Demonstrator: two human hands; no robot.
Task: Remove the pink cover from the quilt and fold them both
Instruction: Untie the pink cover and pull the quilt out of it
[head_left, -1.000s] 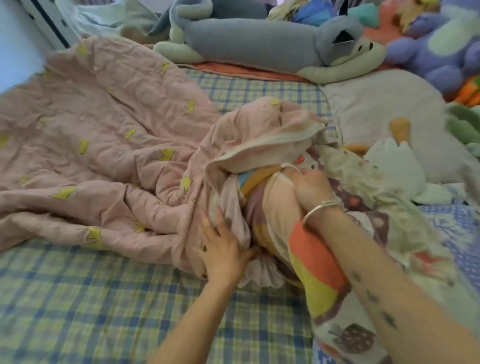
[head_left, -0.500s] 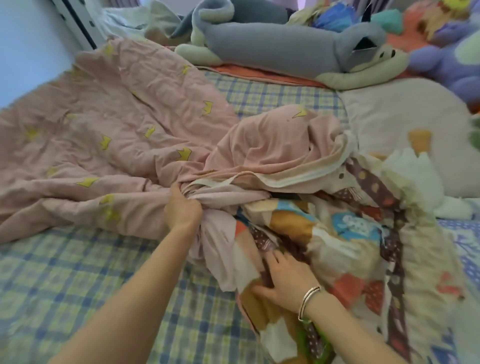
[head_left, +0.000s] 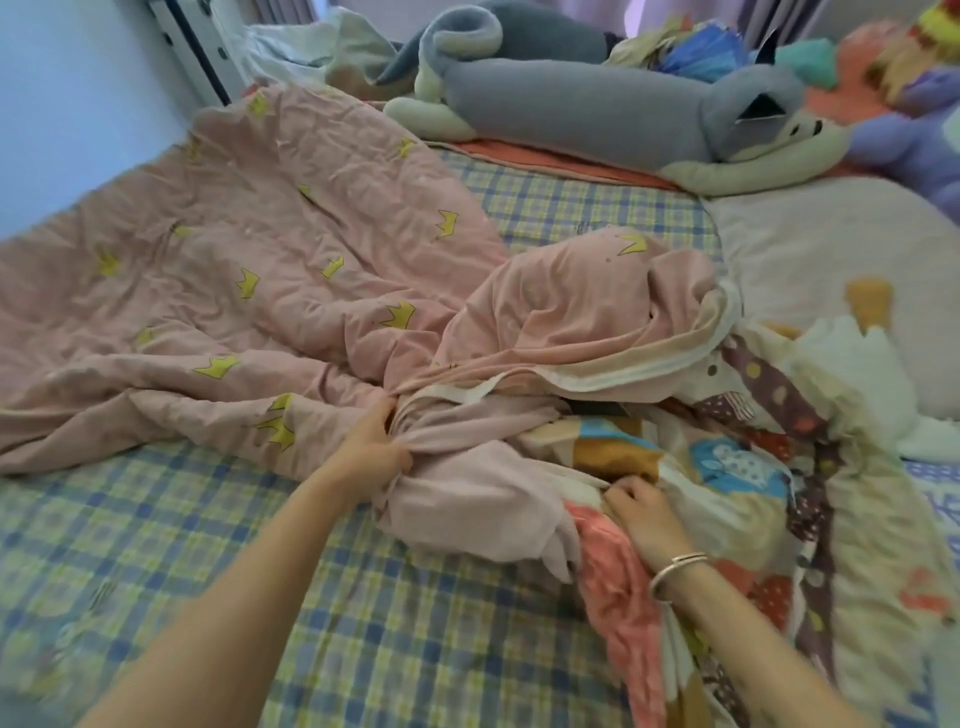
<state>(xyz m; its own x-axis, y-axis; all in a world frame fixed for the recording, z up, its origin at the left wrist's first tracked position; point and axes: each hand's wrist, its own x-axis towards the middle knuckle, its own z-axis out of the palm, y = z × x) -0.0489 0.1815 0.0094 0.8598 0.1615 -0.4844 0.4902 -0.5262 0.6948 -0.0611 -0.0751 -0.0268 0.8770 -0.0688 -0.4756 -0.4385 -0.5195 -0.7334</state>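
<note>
The left hand (head_left: 375, 448) is squeezing a bunch of the pink cover (head_left: 291, 291) (the one with yellow crowns), which is lying on the checked bed sheet (head_left: 363, 623). The right hand (head_left: 641, 512) is clutching the colourful quilt (head_left: 753, 467), which is poking out of the cover's open end.

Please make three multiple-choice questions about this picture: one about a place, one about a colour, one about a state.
1. Where is the right hand? A on the patterned quilt B on the grey plush toy C on the plaid sheet
2. The crowns on the pink cover are: A blue B yellow C green
3. The left hand: A lies flat B grips the pink cover C hangs empty
Answers: 1 A, colourful fabric lies under it; 2 B, the prints are yellow; 3 B, bunched cloth fills its fist.
</note>
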